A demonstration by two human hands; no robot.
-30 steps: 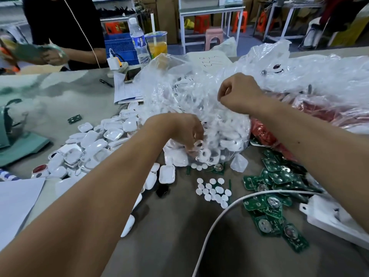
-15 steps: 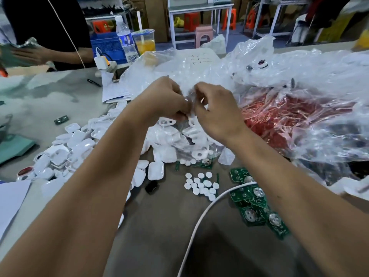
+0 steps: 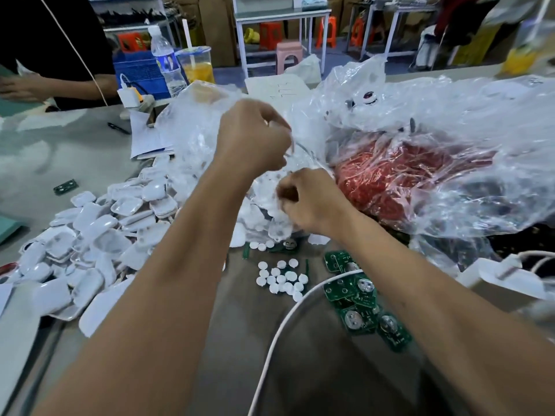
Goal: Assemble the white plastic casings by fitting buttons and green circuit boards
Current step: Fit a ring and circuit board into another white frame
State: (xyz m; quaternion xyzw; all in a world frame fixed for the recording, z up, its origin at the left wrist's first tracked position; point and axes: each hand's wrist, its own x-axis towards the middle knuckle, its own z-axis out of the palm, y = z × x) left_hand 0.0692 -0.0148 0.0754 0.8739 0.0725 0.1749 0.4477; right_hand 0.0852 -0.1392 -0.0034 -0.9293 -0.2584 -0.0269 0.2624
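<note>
Casings (image 3: pixel 99 235) lay heaped at the left of the frame on the counter (image 3: pixel 300 370), with more inside a clear bag (image 3: pixel 192 139) at upper centre. Both hands were curled tight on that bag's film, the left hand (image 3: pixel 252 139) pinching it higher up and the right hand (image 3: pixel 309 199) gripping it just below. Buttons (image 3: pixel 282 279) sat clustered at lower centre, beside green boards (image 3: pixel 360 301) and a white cable (image 3: pixel 279 334).

- A small assembly workshop: heaps of white plastic casings (image 3: pixel 99 232) and green circuit boards (image 3: pixel 357 298) on a grey worktable (image 3: pixel 300 370).
- Metal-framed benches (image 3: pixel 282 16) and bright plastic stools (image 3: pixel 288 54) behind.
</note>
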